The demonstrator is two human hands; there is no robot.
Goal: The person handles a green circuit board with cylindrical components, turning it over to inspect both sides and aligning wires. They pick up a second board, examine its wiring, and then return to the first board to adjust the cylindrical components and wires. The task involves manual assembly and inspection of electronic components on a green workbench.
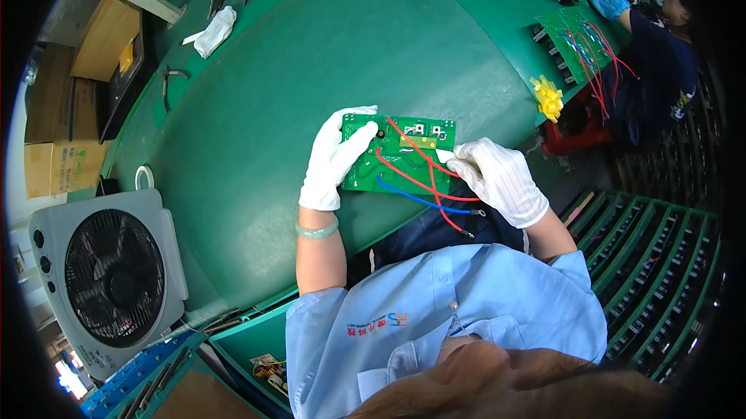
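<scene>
A green circuit board (361, 178) is held over the near edge of the green table mat. My left hand (330, 158), in a white glove, grips its left side with the thumb lying on the top face. Several red wires (412, 169) and a blue wire (404, 196) run from the board toward the lower right; metal lugs show on some ends. At the board's right edge is my gloved right hand (503, 182), its thumb and fingers pinched together. A small white pointed piece (444, 155) shows at these fingertips; whether it is glove cloth or a held thing is unclear.
A grey box fan (116, 275) stands at left, near cardboard boxes (66, 166). Pliers (171, 86), a white glove (214, 33) and yellow bundles (548, 98) lie around the mat. Wired boards (571, 42) and a co-worker (657, 69) are far right; green racks (653, 263) stand near right.
</scene>
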